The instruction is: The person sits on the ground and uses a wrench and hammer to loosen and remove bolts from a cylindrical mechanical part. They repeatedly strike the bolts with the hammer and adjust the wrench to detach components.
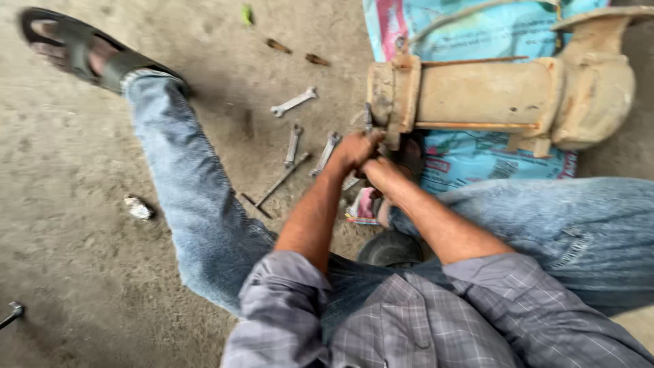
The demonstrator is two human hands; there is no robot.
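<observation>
Item: rusty tan pump body, cylindrical, pitted metal, lying on a printed plastic sack, long axis left to right. My left hand and right hand close at its flanged near end (grip unclear). Steel spanners lie nearby on dusty ground.

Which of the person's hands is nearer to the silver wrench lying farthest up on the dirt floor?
Left. The left hand lies down-right of the silver open-ended wrench, apart from it; the right hand is behind the left one, farther off.
</observation>
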